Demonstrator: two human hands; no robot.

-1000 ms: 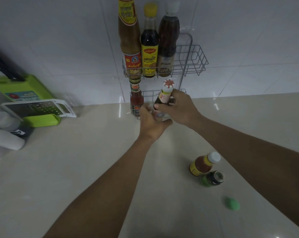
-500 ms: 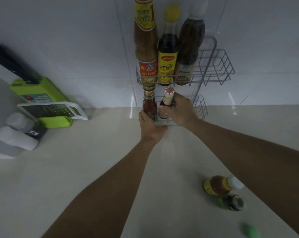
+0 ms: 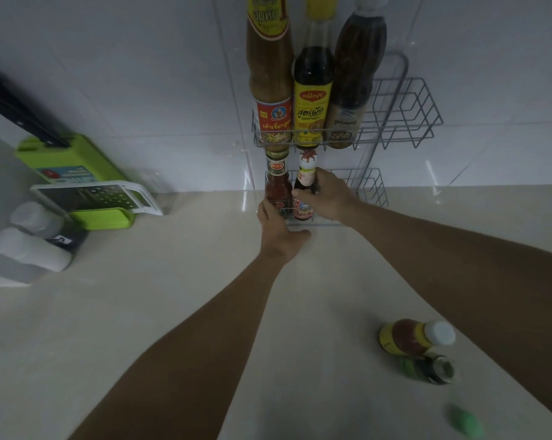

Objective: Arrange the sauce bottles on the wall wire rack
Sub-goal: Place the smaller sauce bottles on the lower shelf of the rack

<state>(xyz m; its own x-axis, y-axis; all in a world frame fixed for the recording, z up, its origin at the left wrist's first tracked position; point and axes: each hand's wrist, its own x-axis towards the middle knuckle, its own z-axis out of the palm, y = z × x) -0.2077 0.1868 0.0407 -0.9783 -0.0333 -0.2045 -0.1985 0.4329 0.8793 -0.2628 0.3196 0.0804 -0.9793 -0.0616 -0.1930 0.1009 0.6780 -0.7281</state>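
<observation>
A grey wire rack (image 3: pixel 404 109) hangs on the white tiled wall. Its upper shelf holds three tall bottles: a brown sauce bottle (image 3: pixel 269 74), a dark bottle with a yellow label (image 3: pixel 312 100) and a dark brown bottle (image 3: pixel 355 77). On the lower shelf (image 3: pixel 371 185) stands a red chilli sauce bottle (image 3: pixel 277 185). Beside it is a small white-capped dark bottle (image 3: pixel 306 179), with my right hand (image 3: pixel 327 198) wrapped around it. My left hand (image 3: pixel 276 230) rests against the shelf's front and the red bottle's base.
On the counter at the right stand an orange sauce bottle with a white cap (image 3: pixel 414 336) and a green-labelled jar (image 3: pixel 433 368), with a green lid (image 3: pixel 466 425) nearby. At the left are a green grater box (image 3: pixel 77 179) and white containers (image 3: pixel 30 246).
My right hand has carried the white-capped bottle from in front of the rack into the lower shelf, next to the red bottle. My left hand stayed at the shelf front. The camera moved closer.
</observation>
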